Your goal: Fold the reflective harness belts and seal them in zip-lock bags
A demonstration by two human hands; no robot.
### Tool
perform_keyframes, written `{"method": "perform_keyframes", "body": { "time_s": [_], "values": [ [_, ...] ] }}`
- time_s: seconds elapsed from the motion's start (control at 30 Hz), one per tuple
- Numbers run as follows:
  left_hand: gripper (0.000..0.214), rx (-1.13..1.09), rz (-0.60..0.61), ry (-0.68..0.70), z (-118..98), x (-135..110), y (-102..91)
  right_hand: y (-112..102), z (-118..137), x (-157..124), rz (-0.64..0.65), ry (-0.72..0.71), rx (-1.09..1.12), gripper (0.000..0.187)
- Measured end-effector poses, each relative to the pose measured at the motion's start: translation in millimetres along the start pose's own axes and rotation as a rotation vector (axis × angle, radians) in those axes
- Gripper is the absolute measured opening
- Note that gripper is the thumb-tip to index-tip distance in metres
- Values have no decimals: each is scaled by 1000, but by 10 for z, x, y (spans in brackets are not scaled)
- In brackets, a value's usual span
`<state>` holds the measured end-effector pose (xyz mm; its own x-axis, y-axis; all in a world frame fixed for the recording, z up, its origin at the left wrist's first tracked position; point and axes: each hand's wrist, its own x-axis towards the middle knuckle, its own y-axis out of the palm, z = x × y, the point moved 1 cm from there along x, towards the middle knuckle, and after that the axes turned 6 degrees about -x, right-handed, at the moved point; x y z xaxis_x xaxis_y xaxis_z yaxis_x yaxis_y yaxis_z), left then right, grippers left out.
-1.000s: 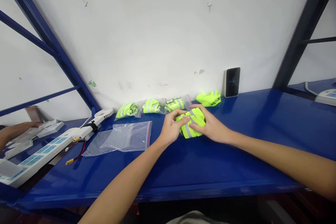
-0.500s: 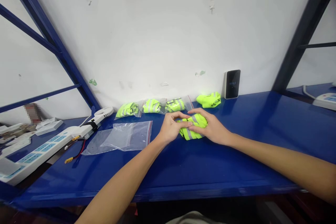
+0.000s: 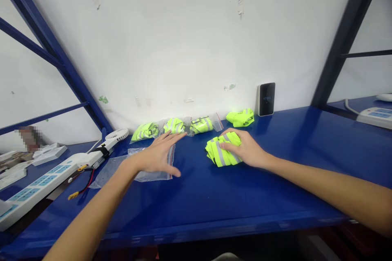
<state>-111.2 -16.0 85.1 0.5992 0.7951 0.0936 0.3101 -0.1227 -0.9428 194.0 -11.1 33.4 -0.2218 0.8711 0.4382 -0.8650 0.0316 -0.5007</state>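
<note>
My right hand (image 3: 249, 149) grips a bundled reflective vest (image 3: 223, 151), neon yellow with grey stripes, on the blue table. The thumb lies across its front and the other fingers go behind it. My left hand (image 3: 161, 153) is open, thumb and fingers spread, over the clear zip bags (image 3: 153, 176) lying flat on the left; whether it touches them I cannot tell. Along the wall stand three bagged yellow bundles, the left one (image 3: 146, 131), the middle one (image 3: 174, 125) and the right one (image 3: 201, 124). An unbagged yellow bundle (image 3: 240, 118) lies to their right.
A black-fronted device (image 3: 266, 99) leans near the wall. On the left are a long white power strip (image 3: 45, 183), a small white fan (image 3: 116, 135) and a cable with yellow connectors (image 3: 73, 195). Blue shelf posts (image 3: 58, 49) rise at the left. The table's front edge (image 3: 196, 228) runs below.
My left hand has let go of the vest bundle and moved left, opening over the clear bags. My right hand keeps hold of the bundle. The view has shifted slightly.
</note>
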Motion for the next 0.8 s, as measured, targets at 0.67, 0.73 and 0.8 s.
{"method": "perform_keyframes", "body": {
  "time_s": [0.67, 0.73, 0.8],
  "values": [
    [91, 46, -332, 409, -465, 754, 510, 84, -41, 66, -208, 396, 709, 24],
    [94, 104, -349, 391, -468, 777, 599, 100, -44, 67, -221, 410, 725, 22],
    [94, 166, -376, 374, -469, 791, 675, 122, -54, 66, -217, 403, 734, 23]
  ]
}}
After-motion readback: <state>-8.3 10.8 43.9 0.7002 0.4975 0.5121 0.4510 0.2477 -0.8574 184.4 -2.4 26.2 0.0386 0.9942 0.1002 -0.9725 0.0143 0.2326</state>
